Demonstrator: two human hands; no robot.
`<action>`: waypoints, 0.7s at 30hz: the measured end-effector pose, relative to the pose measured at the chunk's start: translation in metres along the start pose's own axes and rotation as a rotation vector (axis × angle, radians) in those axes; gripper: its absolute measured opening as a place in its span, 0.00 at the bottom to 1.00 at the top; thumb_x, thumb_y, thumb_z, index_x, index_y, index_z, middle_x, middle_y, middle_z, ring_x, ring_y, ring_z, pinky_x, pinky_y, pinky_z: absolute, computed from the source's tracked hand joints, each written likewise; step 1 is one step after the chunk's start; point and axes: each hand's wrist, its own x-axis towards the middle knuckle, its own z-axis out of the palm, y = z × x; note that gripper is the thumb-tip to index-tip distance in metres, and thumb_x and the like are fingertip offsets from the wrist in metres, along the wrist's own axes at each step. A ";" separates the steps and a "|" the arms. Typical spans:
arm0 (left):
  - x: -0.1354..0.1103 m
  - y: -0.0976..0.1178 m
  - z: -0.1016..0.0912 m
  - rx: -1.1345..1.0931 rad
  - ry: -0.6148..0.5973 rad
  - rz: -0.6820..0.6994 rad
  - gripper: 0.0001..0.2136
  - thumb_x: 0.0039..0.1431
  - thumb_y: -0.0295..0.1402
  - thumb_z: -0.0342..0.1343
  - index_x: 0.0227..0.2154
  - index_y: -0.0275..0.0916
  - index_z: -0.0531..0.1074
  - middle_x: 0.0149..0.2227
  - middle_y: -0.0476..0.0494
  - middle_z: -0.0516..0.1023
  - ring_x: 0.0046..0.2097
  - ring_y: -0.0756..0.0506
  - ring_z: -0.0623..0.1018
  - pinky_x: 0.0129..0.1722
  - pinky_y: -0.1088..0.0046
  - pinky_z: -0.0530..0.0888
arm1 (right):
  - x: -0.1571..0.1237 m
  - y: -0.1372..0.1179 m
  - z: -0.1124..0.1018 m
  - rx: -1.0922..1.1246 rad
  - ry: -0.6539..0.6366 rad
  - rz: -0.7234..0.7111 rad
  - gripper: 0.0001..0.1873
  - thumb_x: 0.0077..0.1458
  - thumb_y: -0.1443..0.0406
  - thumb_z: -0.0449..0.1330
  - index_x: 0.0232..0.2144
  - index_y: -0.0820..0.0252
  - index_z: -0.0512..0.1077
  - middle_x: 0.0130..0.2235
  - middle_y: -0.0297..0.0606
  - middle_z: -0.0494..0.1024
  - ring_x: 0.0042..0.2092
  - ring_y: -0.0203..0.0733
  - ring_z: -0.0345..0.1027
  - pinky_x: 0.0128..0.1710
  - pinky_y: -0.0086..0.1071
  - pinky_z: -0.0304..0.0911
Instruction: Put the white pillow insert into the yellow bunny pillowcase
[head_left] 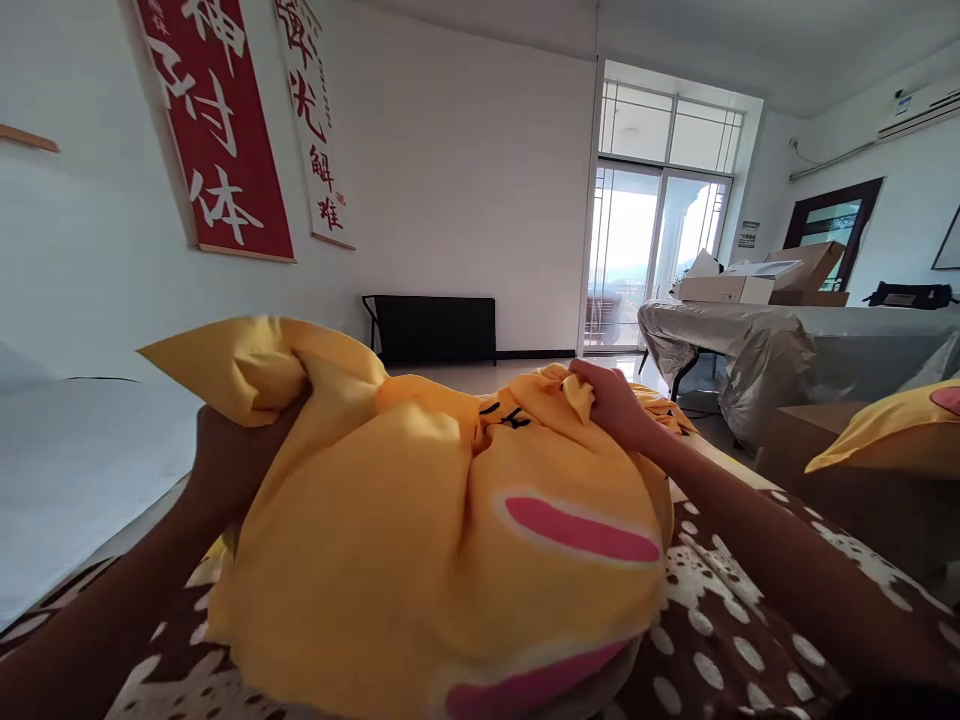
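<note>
A yellow pillow (360,510) with pink stripes and small black marks on its cover is held up in front of me, bulging and creased. My left hand (244,450) is closed around its upper left corner, and the tip of the cloth sticks out above the fist. Bunched cloth at the upper right of the cover is gripped by my right hand (606,402). The pillow's lower edge hangs over a brown bedspread (705,625) with white spots. Whatever lies directly behind the pillow is hidden.
Another yellow pillow (900,440) lies at the right near a cardboard box (810,425). Beyond stands a plastic-covered table (765,335) bearing boxes (727,290). A black folded panel (435,328) leans at the far wall. Red-and-white scrolls (225,130) hang at left.
</note>
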 end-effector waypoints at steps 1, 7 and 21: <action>0.003 0.002 -0.004 -0.029 0.060 -0.021 0.19 0.29 0.42 0.65 0.22 0.36 0.67 0.27 0.46 0.75 0.28 0.46 0.71 0.23 0.70 0.73 | 0.000 0.000 -0.009 -0.053 0.055 -0.004 0.04 0.40 0.65 0.54 0.22 0.58 0.62 0.20 0.27 0.65 0.25 0.33 0.53 0.25 0.27 0.47; 0.024 0.004 -0.039 -0.352 0.411 0.104 0.31 0.41 0.42 0.63 0.49 0.30 0.68 0.53 0.40 0.74 0.53 0.44 0.73 0.57 0.60 0.69 | -0.002 0.056 -0.090 -0.027 0.433 0.203 0.12 0.40 0.58 0.63 0.19 0.58 0.66 0.20 0.30 0.66 0.25 0.35 0.57 0.25 0.29 0.52; 0.043 0.001 -0.055 -0.422 0.492 0.074 0.28 0.44 0.39 0.63 0.43 0.20 0.69 0.48 0.35 0.77 0.48 0.41 0.76 0.51 0.54 0.73 | -0.021 0.068 -0.110 0.695 0.441 0.466 0.17 0.27 0.64 0.71 0.24 0.60 0.73 0.28 0.35 0.76 0.30 0.40 0.68 0.29 0.34 0.67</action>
